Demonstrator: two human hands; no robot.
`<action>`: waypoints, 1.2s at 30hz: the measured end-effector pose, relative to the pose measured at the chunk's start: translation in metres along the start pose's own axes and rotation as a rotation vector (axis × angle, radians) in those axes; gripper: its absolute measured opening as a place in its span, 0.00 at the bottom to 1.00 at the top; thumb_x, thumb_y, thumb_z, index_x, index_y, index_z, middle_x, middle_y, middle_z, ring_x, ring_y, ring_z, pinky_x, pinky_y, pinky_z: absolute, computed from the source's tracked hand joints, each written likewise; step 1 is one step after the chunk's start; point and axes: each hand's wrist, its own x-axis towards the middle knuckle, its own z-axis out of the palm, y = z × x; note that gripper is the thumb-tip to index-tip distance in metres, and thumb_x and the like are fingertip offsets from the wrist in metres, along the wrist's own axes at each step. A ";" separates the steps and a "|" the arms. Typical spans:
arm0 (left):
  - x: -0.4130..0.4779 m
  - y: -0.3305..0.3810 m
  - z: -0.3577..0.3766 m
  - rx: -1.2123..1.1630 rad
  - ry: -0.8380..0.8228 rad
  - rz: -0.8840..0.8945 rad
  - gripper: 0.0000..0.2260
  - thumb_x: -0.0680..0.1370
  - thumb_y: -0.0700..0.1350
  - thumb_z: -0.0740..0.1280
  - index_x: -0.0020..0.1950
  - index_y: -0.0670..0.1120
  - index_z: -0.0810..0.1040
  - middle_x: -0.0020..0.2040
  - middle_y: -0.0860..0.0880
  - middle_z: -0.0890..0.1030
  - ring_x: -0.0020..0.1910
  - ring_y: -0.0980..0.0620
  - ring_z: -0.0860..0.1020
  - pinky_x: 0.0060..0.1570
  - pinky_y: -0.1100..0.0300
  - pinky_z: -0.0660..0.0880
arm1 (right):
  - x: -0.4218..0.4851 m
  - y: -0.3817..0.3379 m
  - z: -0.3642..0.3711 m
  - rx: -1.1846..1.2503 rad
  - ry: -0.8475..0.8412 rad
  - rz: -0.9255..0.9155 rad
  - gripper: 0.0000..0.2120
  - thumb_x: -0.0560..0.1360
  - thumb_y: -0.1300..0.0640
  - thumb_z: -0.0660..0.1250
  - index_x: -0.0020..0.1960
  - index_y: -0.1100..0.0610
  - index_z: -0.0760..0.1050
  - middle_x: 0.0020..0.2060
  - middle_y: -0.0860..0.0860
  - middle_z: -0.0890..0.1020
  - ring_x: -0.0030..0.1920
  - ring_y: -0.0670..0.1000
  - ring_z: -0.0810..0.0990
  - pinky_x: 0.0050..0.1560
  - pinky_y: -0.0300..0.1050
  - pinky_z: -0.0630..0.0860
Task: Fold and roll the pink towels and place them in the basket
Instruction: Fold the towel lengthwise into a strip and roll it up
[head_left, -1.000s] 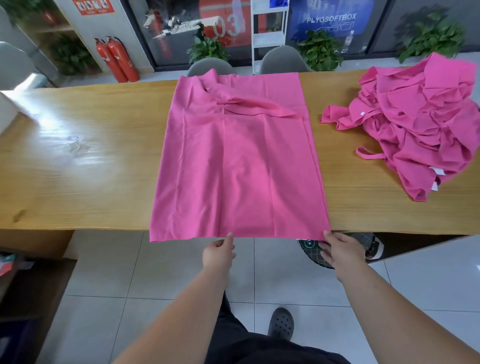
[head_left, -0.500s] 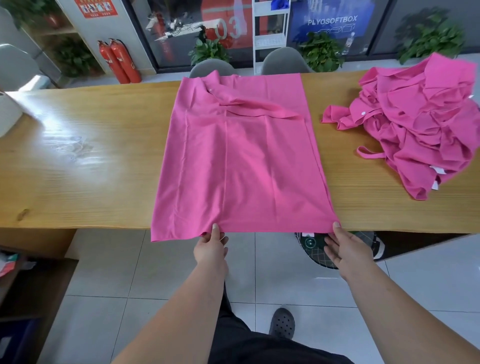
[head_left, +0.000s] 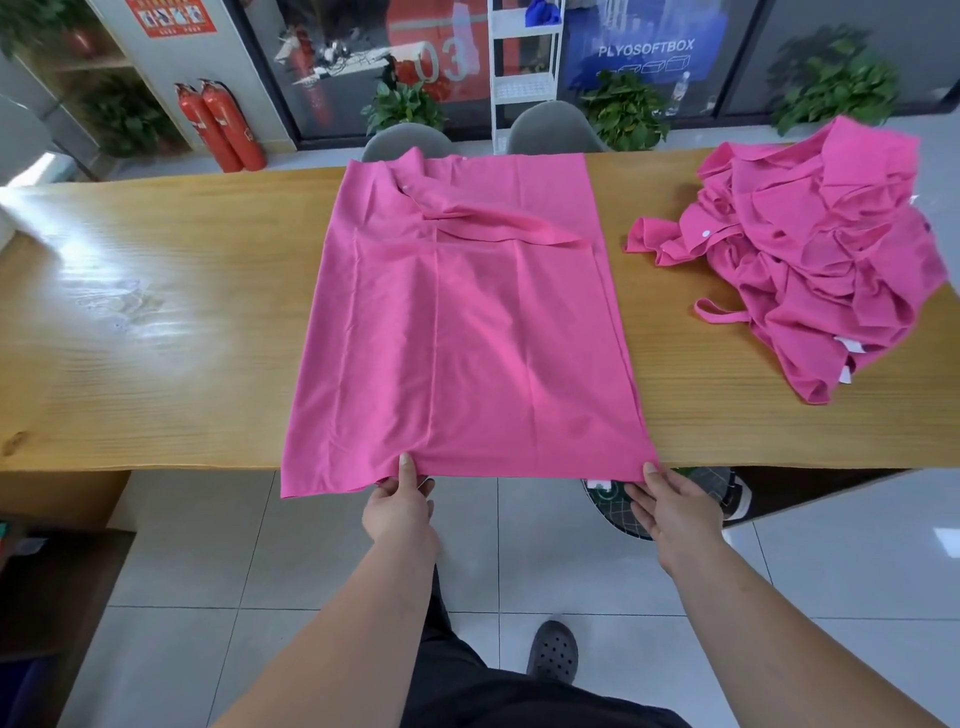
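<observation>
Left hand (head_left: 400, 512), right hand (head_left: 670, 512) pinch overhanging near hem of pink towel (head_left: 467, 338); uneven pull may skew fold or drag it off desk (head_left: 156, 338).

Long wooden table (head_left: 156, 322), light grain, with strong glare on its left part. Floor (head_left: 270, 551) is pale glossy tile. Behind the table stand two grey chairs (head_left: 553, 127) and a white shelf unit (head_left: 524, 83). The glazed wall carries a blue panel (head_left: 644, 52) reading PLYOSOFTBOX. Two red fire extinguishers (head_left: 223, 130) stand far left. Potted plants (head_left: 623, 111) line the glass.
</observation>
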 end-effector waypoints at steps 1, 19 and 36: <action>0.000 0.000 0.000 -0.012 -0.011 -0.013 0.13 0.79 0.52 0.76 0.47 0.46 0.76 0.44 0.49 0.86 0.44 0.52 0.87 0.48 0.51 0.81 | 0.001 0.001 -0.002 -0.009 -0.011 0.002 0.15 0.80 0.58 0.74 0.65 0.59 0.80 0.48 0.55 0.89 0.48 0.52 0.89 0.47 0.46 0.81; 0.000 -0.003 0.010 0.075 0.043 -0.007 0.15 0.81 0.54 0.73 0.44 0.44 0.79 0.38 0.48 0.86 0.36 0.52 0.84 0.32 0.57 0.71 | -0.026 -0.043 0.035 -0.247 0.095 -0.255 0.13 0.83 0.45 0.68 0.52 0.55 0.79 0.43 0.52 0.86 0.45 0.52 0.85 0.48 0.53 0.84; -0.003 -0.006 -0.032 0.183 -0.205 -0.198 0.16 0.84 0.56 0.69 0.62 0.45 0.80 0.51 0.51 0.89 0.52 0.49 0.87 0.47 0.53 0.80 | -0.002 0.011 0.006 0.046 -0.056 0.200 0.25 0.83 0.40 0.66 0.66 0.60 0.74 0.55 0.59 0.85 0.54 0.57 0.86 0.67 0.57 0.78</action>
